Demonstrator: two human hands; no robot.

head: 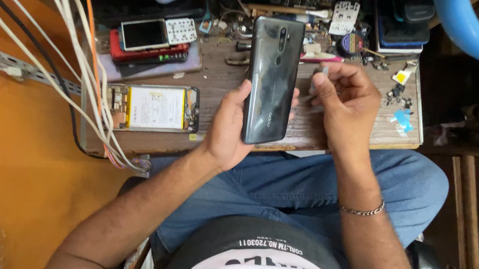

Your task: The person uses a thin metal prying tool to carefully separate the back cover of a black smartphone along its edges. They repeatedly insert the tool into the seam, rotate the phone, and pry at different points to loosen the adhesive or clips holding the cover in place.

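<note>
My left hand (226, 130) grips a dark grey smartphone (272, 80) by its lower part, back cover facing up, held upright over the wooden workbench (222, 80). My right hand (346, 99) hovers just right of the phone, fingers curled around a small thin light-coloured piece (323, 74) pinched between thumb and fingers. What that piece is cannot be made out.
An opened phone with its battery showing (153, 108) lies at the left. A stack of phones and a keypad (153, 40) sits behind it. Small parts and tape (401, 97) clutter the right side. White and orange cables (73, 38) hang at the left.
</note>
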